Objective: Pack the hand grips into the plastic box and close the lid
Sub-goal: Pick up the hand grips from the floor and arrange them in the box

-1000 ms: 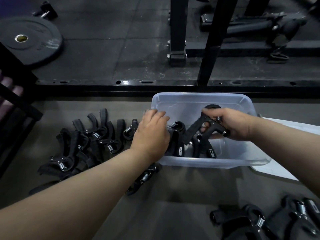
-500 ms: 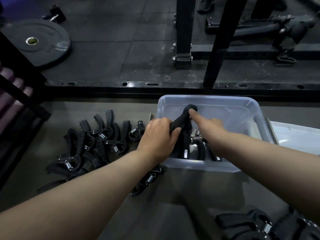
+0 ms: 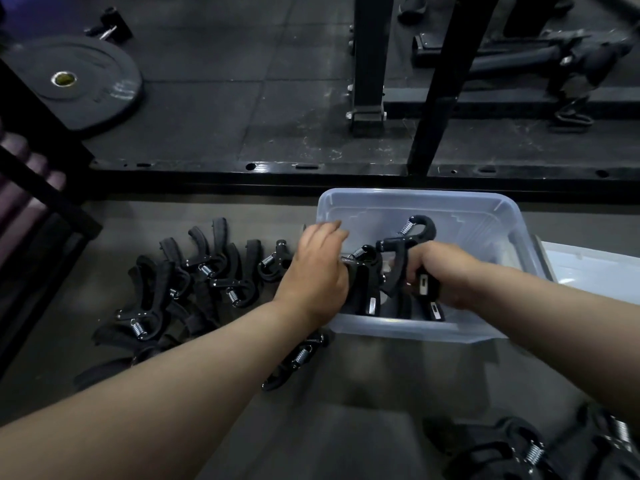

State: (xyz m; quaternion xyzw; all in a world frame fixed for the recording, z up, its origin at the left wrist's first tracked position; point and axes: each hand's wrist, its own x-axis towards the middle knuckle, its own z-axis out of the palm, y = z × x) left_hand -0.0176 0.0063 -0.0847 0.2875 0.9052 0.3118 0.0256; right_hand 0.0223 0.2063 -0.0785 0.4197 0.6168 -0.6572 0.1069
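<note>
A clear plastic box [image 3: 467,209] stands on the grey floor with several black hand grips standing along its near wall. My left hand [image 3: 313,275] reaches over the box's left rim and holds the leftmost grip [image 3: 363,289] inside. My right hand [image 3: 446,275] grips the handle of another hand grip [image 3: 405,258], which stands upright with its spring end up. The white lid [image 3: 595,268] lies to the right of the box. A pile of loose hand grips [image 3: 194,282] lies left of the box, and more hand grips [image 3: 540,448] lie at the bottom right.
One hand grip [image 3: 294,362] lies on the floor under my left forearm. A black steel rack base [image 3: 277,171] runs behind the box with two uprights. A weight plate [image 3: 79,81] lies on the rubber floor at the far left.
My right hand has drawn back toward the near wall, and the grip it holds now stands upright with its spring end up. My left hand stays at the left rim.
</note>
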